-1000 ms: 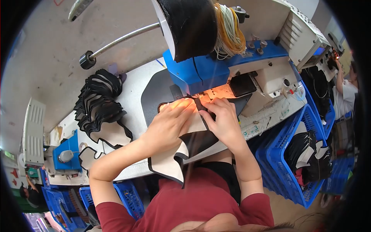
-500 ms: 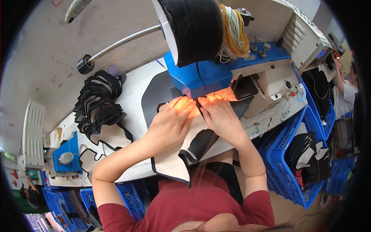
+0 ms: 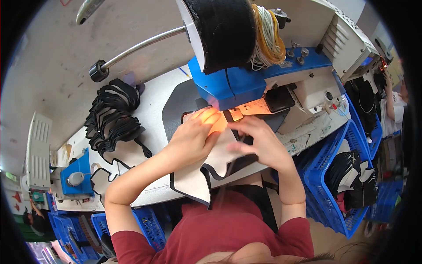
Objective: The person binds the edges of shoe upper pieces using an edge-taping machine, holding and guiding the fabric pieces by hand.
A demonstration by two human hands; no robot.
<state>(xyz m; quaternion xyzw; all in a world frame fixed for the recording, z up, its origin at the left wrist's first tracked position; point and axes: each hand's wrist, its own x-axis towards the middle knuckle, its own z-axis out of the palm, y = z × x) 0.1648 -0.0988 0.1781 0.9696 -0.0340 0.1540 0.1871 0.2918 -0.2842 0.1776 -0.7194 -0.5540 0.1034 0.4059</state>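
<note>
A cream piece of sheet material with black bound edges (image 3: 192,181) lies under the blue head of a bench machine (image 3: 228,88) and hangs over the table's front edge. My left hand (image 3: 190,140) rests flat on it, fingers stretched out and close together, their tips lit orange beside the machine head. My right hand (image 3: 266,143) is just right of the piece, fingers apart and partly blurred; whether its fingertips touch the material I cannot tell. The piece's right edge curls, showing a dark underside.
A stack of black-edged pieces (image 3: 115,116) stands on the left of the table (image 3: 154,94). Over the machine hang a large black roll (image 3: 226,35) and coiled cords (image 3: 268,37). Blue crates (image 3: 316,176) with dark pieces stand at right. Another person (image 3: 393,108) works at far right.
My right hand has drawn back from the machine head toward me and opened its fingers. The curled right part of the piece has unfolded. My left hand has barely moved.
</note>
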